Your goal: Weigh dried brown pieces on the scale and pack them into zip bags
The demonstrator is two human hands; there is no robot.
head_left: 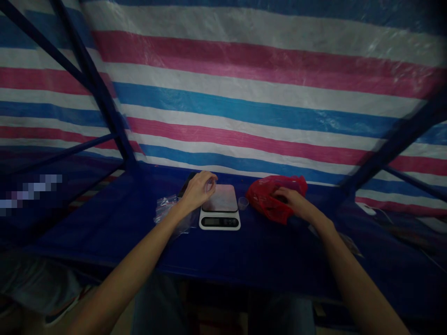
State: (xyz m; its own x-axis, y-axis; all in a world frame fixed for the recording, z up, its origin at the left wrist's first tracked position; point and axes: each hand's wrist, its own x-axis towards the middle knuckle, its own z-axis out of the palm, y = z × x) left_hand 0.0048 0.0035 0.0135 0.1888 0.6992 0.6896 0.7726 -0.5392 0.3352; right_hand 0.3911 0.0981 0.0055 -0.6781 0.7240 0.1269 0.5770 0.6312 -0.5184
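Note:
My left hand (199, 190) is over the left edge of a kitchen scale (220, 222), with thumb and fingers curled together around something small and see-through that I cannot make out. The scale has a flat weighing plate (223, 199), a white body and a dark display strip. Just right of it stands a small clear plastic cup (243, 203). My right hand (289, 197) reaches into the mouth of a red plastic bag (267, 202), which hides the fingertips. What they touch inside is not visible.
Clear plastic bags (165, 207) lie left of the scale, beside a dark object (186, 184) partly behind my left hand. The blue table (223, 256) backs onto a striped plastic sheet (261, 107). Blue frame posts (108, 107) stand at the sides. A white object with a cable (365, 208) lies far right.

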